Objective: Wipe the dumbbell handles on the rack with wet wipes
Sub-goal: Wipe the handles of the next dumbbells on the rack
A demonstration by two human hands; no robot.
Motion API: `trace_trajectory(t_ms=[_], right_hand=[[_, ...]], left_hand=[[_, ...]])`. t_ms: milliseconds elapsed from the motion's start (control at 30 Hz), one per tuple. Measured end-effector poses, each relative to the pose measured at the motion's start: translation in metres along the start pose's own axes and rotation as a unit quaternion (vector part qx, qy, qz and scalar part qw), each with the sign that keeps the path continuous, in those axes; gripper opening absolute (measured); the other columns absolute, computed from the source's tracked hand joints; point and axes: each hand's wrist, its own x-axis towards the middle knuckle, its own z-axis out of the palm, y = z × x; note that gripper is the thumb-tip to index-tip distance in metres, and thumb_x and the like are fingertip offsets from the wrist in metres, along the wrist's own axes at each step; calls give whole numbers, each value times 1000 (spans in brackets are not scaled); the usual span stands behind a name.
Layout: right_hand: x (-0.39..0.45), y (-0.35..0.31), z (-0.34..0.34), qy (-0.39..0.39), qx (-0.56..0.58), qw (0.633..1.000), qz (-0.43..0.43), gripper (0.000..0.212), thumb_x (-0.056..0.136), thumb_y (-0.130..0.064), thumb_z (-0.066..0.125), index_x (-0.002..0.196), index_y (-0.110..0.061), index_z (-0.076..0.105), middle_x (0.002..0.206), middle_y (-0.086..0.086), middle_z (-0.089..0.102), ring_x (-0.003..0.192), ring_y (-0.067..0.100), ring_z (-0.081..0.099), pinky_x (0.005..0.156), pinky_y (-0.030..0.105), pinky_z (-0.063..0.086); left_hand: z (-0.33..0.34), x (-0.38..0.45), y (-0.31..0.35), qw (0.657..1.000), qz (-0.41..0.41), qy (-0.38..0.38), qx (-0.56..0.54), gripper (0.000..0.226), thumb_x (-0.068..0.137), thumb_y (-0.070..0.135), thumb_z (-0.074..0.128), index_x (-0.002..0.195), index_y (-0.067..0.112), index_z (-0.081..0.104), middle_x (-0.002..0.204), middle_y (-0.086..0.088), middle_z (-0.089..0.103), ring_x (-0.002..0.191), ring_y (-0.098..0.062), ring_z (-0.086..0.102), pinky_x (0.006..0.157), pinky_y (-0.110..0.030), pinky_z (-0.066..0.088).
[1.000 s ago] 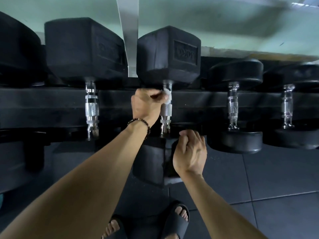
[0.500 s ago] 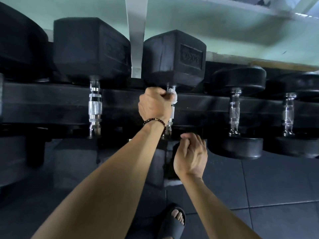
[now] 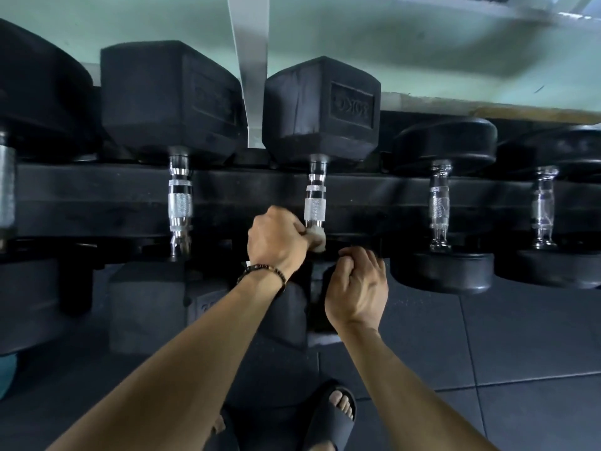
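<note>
Left hand grips wet wipe round handle bottom; right hand loosely curled, idle.

- Left hand: arm stretched forward, a beaded bracelet on the wrist, fingers curled tight round a wet wipe.
- Right hand: lower and nearer, back facing up, fingers loosely curled, gripping nothing visible.

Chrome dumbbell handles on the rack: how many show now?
5: a sliver at the left edge, one left of centre, the centre one being wiped, two on the right. More may be hidden.
</note>
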Motion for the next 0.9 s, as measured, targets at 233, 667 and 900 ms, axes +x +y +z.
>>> trace_trajectory(t_ms=[233, 667, 900], right_hand=[[0, 1, 1, 4, -2, 1000, -3, 51, 81, -35, 23, 83, -11, 68, 84, 3, 67, 85, 26, 55, 69, 28, 31], [1, 0, 0, 3, 5, 1000, 1, 51, 80, -36, 24, 83, -9, 67, 84, 5, 67, 85, 28, 55, 71, 30, 36], [1, -3, -1, 1, 4, 1000, 5, 52, 80, -36, 23, 84, -10, 68, 84, 3, 66, 86, 26, 55, 71, 29, 33]], left_hand=[[-3, 15, 1, 995, 1, 22, -95, 20, 72, 28, 88, 67, 25, 69, 78, 7, 70, 79, -6, 66, 67, -12, 49], [2, 9, -6, 996, -14, -11, -90, 17, 77, 30, 82, 76, 28, 65, 86, 6, 71, 85, -10, 67, 74, -23, 51], [7, 30, -6, 989, -10, -26, -144, 26, 84, 13, 65, 59, 15, 63, 56, 12, 64, 64, -4, 60, 66, -12, 44]])
